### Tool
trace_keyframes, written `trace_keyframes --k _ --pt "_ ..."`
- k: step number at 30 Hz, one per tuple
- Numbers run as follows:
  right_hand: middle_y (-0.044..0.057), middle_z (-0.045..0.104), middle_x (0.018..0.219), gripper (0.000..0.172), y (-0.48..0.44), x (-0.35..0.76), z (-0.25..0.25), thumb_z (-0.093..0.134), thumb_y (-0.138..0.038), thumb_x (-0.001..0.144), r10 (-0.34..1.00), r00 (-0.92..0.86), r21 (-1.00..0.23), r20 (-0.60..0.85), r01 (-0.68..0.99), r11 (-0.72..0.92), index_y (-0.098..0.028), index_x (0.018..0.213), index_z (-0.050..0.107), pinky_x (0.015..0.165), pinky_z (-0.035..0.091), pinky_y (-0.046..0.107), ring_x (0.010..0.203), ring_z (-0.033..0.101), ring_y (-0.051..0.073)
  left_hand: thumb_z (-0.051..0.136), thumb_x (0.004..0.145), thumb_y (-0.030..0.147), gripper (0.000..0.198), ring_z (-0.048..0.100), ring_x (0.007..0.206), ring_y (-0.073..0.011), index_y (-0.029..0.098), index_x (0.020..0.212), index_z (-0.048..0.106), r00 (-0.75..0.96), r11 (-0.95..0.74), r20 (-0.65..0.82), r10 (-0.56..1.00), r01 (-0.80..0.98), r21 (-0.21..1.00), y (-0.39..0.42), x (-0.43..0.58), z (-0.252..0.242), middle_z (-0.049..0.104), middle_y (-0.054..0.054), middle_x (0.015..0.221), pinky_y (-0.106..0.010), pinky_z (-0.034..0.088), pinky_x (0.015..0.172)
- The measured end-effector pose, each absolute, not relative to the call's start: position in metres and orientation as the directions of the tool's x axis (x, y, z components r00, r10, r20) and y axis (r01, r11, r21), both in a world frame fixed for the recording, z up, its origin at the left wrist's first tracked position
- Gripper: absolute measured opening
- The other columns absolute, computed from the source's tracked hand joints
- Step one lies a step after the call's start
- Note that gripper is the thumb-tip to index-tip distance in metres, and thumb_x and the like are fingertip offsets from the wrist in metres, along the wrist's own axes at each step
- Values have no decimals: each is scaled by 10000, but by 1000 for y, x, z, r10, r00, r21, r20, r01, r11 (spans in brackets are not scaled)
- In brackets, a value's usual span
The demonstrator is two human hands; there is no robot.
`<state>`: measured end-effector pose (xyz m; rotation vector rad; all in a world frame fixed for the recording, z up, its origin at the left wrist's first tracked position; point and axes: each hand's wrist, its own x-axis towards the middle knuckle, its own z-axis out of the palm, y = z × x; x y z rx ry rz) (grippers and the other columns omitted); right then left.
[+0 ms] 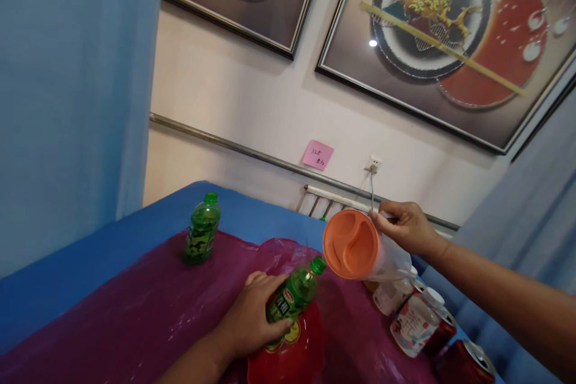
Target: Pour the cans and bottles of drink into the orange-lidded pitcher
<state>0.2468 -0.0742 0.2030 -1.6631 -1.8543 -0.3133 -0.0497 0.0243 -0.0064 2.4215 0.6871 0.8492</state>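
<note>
My left hand (pixel 252 318) is wrapped round a green plastic bottle (pixel 294 295) with a dark printed label. The bottle leans to the right above a red dish (pixel 288 367) with yellow faces on it; whether it touches the dish I cannot tell. My right hand (pixel 407 227) grips a clear plastic pitcher (pixel 393 258) at its handle side. The pitcher is tilted, its orange lid (pixel 351 244) facing me. A second green bottle (pixel 202 231) stands upright at the left, apart from both hands.
Purple plastic sheeting (pixel 135 306) covers much of the blue table (pixel 256 213). White-capped bottles (pixel 414 327) and red cans (pixel 465 363) stand at the right. Behind are a wall pipe (pixel 234 147), a plugged socket (pixel 373 164) and a pink note (pixel 318 155). Blue curtains (pixel 76 84) flank both sides.
</note>
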Motion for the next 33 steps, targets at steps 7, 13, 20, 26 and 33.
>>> trace_keyframes --k 7,13,20,26,33 --pt "-60 250 529 461 -77 242 207 547 -492 872 809 -20 -210 587 962 176 -229 549 349 465 201 258 500 259 95 776 649 291 659 617 1050 -305 246 1284 606 693 -750 415 590 281 598 19 -50 3 723 -71 1180 -519 361 1063" --pt "-63 246 525 453 -78 241 209 557 -477 871 805 -39 -173 592 969 175 -225 553 355 466 201 253 499 255 91 774 648 328 638 615 1049 -308 245 1262 618 684 -748 417 598 291 596 19 -50 2 723 -72 1177 -517 348 1070" --pt "-62 256 528 460 -78 242 209 554 -485 877 806 -44 -161 590 972 171 -221 552 363 465 203 250 498 261 89 777 640 293 663 611 1048 -298 239 1278 604 696 -739 401 595 278 614 19 -50 4 722 -58 1141 -489 360 1051" --pt "-64 253 524 469 -78 241 210 552 -492 881 809 -57 -149 585 973 176 -221 551 357 464 199 252 492 257 87 774 646 299 647 609 1065 -309 237 1270 615 699 -734 391 600 286 616 17 -51 8 718 -68 1174 -503 342 1069" --pt "-63 237 534 467 -78 239 211 552 -477 882 803 -71 -143 591 971 190 -224 552 339 468 196 255 497 248 87 775 642 283 684 609 1078 -315 234 1301 599 697 -730 388 604 288 620 17 -50 7 715 -68 1185 -510 325 1081"
